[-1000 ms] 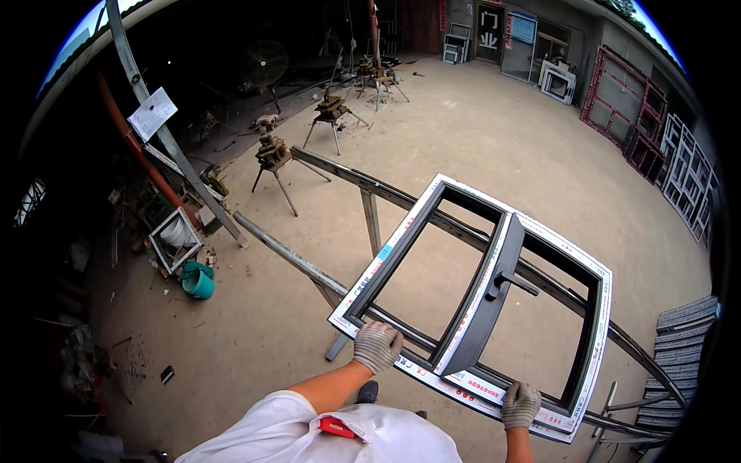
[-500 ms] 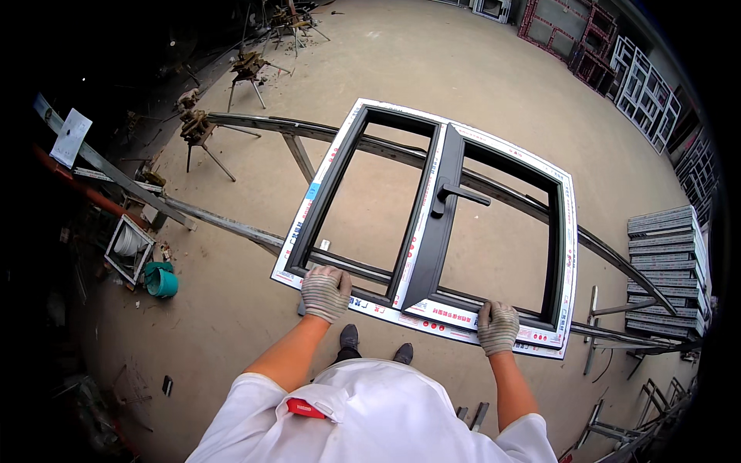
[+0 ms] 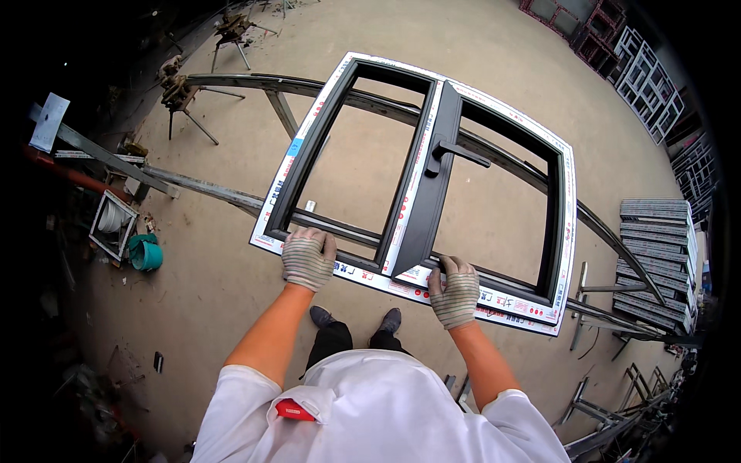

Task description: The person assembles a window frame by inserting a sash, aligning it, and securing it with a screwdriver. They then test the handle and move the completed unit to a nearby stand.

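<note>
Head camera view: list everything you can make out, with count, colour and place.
Window frame: 1, black and white, across the rails
Handle: 1, black, middle bar
Rails: 2, grey, beneath the frame
Stands: at least 2, brownish, upper left
Sheet: 1, white, far left
Bucket: 1, teal, left floor
Stacked bars: several, white and dark, right
Lattice frame: 1, white, upper right
Shoes: 2, dark grey, below the frame
Shirt: 1, white, bottom
Left hand: 1, striped grey glove, near bar
Right hand: 1, striped grey glove, near bar
Dark edges: unclear
</note>
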`<state>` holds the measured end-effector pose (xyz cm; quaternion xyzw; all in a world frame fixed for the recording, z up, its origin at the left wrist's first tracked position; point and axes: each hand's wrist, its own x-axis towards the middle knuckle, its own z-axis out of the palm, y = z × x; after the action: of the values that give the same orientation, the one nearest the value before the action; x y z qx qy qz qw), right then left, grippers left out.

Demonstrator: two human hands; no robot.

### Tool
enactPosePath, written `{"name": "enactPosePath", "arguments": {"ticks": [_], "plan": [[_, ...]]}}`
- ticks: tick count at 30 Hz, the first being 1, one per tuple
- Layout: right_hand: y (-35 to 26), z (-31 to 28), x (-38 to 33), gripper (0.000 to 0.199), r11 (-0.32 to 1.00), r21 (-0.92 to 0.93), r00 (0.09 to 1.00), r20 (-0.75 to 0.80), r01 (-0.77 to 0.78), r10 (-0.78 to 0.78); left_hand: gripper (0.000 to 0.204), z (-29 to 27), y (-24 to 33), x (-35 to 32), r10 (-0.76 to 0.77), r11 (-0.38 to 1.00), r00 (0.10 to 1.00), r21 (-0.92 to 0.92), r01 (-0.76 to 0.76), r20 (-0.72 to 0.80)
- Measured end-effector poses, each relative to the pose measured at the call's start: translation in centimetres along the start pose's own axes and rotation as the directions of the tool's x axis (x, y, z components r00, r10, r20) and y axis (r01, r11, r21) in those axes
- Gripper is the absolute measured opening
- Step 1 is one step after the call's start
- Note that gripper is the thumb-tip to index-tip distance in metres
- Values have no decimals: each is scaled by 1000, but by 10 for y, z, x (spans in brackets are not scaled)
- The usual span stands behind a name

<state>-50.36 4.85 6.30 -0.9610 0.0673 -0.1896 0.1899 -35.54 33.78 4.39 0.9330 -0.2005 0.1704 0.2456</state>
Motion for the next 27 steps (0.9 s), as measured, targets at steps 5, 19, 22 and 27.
{"name": "enactPosePath", "arguments": {"ticks": [5,19,22,27], "plan": [[-26,27,6,32,995,-50,995,-36,-90,88,19,-2,-8,0,63,994,998,-94,-61,14],[-54,44,31,36,856,-250,890,-57,-452,453,25,-76,-167,-171,-336,888,929,-276,367,154],[-55,47,33,37,862,-244,895,-86,-444,437,24,-72,-261,-283,-738,506,552,-223,833,387],[-22,45,67,50,891,-288,937,-106,-349,333,12,-102,-363,-433,-838,-449,-408,-33,893,361]]}}
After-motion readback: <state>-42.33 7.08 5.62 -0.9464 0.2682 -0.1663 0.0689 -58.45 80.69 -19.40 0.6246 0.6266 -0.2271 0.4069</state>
